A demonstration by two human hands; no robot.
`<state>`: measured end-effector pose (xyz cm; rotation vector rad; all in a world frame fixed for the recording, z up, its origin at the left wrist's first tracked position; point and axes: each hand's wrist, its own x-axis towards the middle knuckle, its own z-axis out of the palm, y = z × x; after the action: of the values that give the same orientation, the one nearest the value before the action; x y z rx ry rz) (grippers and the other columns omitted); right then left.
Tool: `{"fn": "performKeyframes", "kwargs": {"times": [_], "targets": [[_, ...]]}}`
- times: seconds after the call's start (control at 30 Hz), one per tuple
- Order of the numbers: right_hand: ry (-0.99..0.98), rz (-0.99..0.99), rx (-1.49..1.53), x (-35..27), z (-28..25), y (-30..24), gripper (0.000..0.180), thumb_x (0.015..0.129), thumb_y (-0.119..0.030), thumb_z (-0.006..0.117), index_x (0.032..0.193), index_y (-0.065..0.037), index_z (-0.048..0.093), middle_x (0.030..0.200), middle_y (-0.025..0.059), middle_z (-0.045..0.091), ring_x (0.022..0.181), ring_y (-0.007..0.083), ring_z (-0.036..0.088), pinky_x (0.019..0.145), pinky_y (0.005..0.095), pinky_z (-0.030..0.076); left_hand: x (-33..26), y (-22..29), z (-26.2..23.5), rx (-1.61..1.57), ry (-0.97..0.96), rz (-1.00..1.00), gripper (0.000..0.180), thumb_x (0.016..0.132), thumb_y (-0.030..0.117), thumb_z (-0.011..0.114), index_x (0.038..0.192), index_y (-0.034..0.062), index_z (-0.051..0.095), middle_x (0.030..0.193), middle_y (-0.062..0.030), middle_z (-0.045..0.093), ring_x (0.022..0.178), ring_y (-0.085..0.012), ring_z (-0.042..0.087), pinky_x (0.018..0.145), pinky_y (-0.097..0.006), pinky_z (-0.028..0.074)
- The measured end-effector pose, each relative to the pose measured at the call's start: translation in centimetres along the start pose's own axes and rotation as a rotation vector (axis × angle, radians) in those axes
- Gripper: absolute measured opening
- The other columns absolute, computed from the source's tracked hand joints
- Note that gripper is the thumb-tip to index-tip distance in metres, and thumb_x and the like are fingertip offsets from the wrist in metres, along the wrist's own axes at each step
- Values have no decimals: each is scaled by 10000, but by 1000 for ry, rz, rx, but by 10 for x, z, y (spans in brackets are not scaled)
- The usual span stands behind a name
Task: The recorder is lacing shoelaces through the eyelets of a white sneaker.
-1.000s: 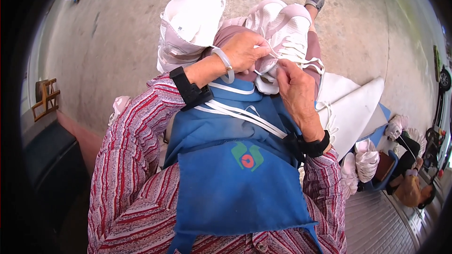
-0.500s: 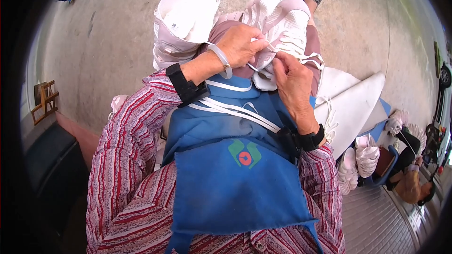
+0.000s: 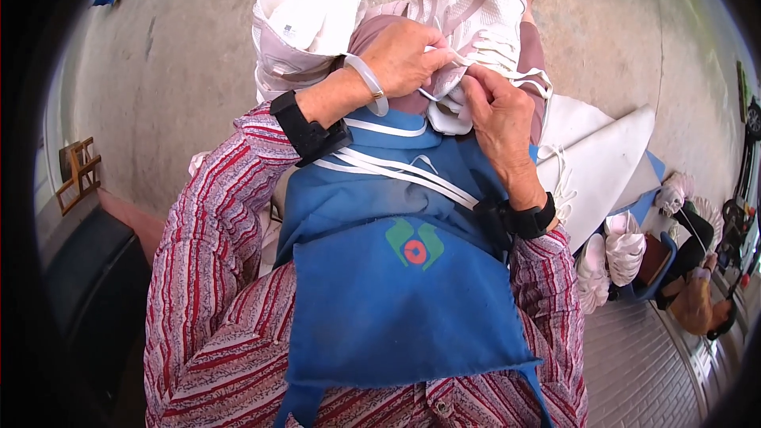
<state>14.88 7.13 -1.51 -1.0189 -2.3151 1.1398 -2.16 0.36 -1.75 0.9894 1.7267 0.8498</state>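
Two white and pale pink sneakers lie side by side on my lap, toes pointing away; the nearer sneaker (image 3: 493,14) has white laces threaded across its front. My left hand (image 3: 403,59) is closed in a pinch on a white shoelace (image 3: 460,59) by the shoe's opening. Close beside it, my right hand (image 3: 504,115) pinches the same lace area between thumb and bent forefinger. The exact ends of the lace are hidden by my fingers. Loose lace loops hang past the shoe's right side. Several long white laces (image 3: 396,170) lie across my blue apron (image 3: 396,309).
A white bag-like bundle of shoes (image 3: 309,8) stands left of my lap. At right are a white sheet (image 3: 594,166), more pale sneakers (image 3: 622,247) and a seated person (image 3: 694,301). A wooden frame (image 3: 78,174) stands far left on the concrete floor (image 3: 198,55).
Both hands have shifted slightly, staying close together at the lace. The whole view has moved a little, so the shoes sit slightly higher. Neither hand has let go.
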Motion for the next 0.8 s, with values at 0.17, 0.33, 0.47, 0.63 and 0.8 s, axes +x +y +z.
{"fn": "performKeyframes", "kwargs": {"times": [0.17,0.33,0.47,0.63,0.8], "targets": [[1,-21,-32,1,0,-5,133,845,-143,602,921,-48,653,669,171,603,599,307,623,553,365,467,2,-2,6,4,3,119,206,892,197,600,872,-4,637,660,-40,595,531,-73,558,417,-205,437],[1,-27,-59,1,2,2,136,844,-161,596,916,-55,643,689,174,606,639,335,622,566,391,467,-7,1,0,-162,9,-33,178,900,178,593,912,3,627,682,-28,598,544,-63,554,426,-187,449],[40,-65,-113,3,10,5,114,842,-174,599,887,-75,633,682,166,615,646,348,625,569,414,474,-3,-8,9,75,95,191,164,892,160,592,889,1,633,684,-37,600,561,-79,561,490,-218,463],[12,2,-111,3,8,3,94,843,-180,597,872,-90,601,659,159,618,625,351,627,561,435,479,1,-4,8,293,158,323,155,870,142,601,859,-7,643,693,-61,608,601,-129,586,575,-261,472],[100,-135,-185,1,13,10,94,849,-174,590,856,-83,566,630,147,612,612,338,630,529,430,481,2,-1,7,250,67,241,155,860,144,617,864,-8,649,725,-70,613,649,-136,597,597,-265,478]]}}
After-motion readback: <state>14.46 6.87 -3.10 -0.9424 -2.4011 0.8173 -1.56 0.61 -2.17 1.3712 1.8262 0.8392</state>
